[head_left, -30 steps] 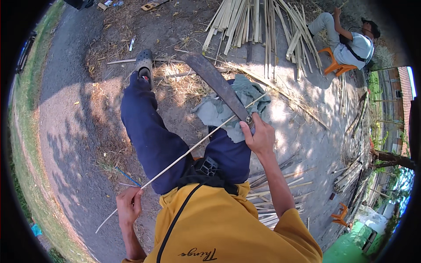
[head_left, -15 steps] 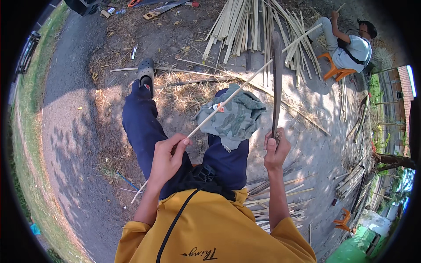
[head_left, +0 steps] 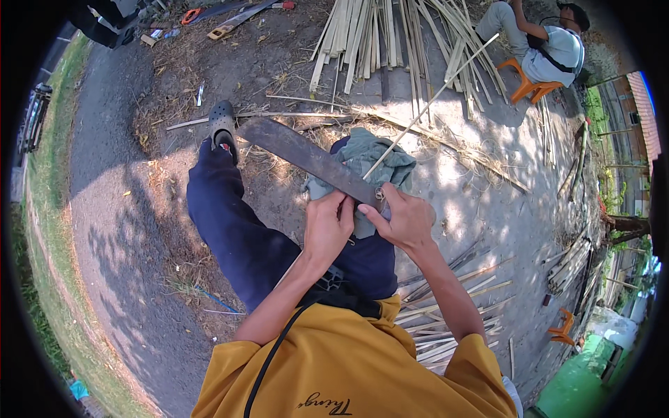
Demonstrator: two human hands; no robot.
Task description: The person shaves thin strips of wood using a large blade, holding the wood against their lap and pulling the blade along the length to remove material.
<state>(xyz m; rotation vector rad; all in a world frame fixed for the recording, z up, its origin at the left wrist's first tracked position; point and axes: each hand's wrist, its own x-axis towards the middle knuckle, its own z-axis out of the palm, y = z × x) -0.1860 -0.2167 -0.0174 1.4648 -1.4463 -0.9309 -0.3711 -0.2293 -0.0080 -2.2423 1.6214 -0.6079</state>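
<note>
My right hand (head_left: 406, 221) is closed round the handle of a machete (head_left: 300, 155), whose broad dark blade points to the far left across my lap. Closed beside the blade's base, my left hand (head_left: 326, 226) pinches a thin pale bamboo strip (head_left: 432, 106). The strip runs under the blade and slants up to the far right; a stretch of it is hidden by the blade and my hands. Beneath both lies a green camouflage cloth (head_left: 382, 155), draped over my right thigh. The exact spot where edge meets strip does not show.
A fan of split bamboo strips (head_left: 355, 42) lies ahead, with more strips (head_left: 481, 292) at my right. Hand saws (head_left: 240, 19) rest at the far left. A person (head_left: 550, 52) sits on an orange stool (head_left: 526, 85) at far right; another person's legs (head_left: 101, 21) show at far left.
The machete has swung from upright at the right to lying leftward across the strip. My hands have come together over my lap. The strip's far end has shifted right and up.
</note>
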